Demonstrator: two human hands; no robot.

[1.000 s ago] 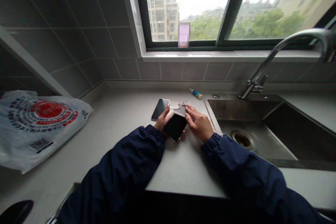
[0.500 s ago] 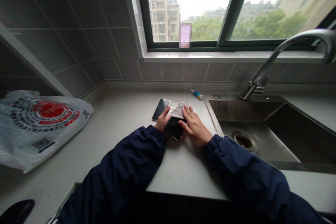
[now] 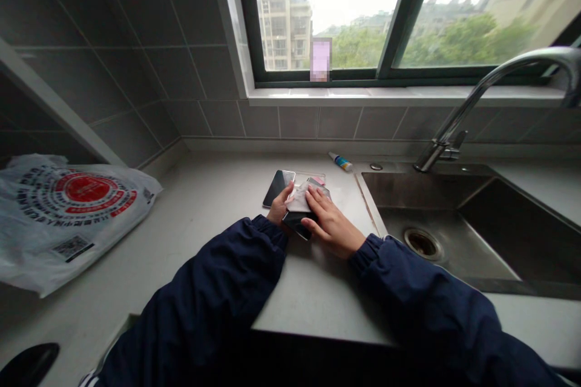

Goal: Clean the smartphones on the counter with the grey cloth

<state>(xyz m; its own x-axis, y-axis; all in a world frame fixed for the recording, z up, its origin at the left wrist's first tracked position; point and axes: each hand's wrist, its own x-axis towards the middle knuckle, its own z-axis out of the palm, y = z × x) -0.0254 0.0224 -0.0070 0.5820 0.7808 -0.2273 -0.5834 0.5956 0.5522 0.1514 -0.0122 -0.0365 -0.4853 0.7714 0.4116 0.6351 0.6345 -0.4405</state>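
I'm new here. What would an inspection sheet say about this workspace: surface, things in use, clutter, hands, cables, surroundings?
Surface: pale countertop, inset sink at right.
Job's things: dark phone, partly covered by pale cloth; second phone on the countertop.
Clutter: printed plastic bag at far left; small tube near the sink.
Hands: left hand grips the dark phone; right hand rests on the cloth.
Cables: nothing seen.
Surroundings: faucet, tiled wall, window.

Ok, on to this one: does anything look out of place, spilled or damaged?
One thing: the pink patch low on the window is pixelated, unlike its sharper surroundings. No spill shows; the phone in the left hand is partly covered by a cloth, so damage there can't be ruled out.
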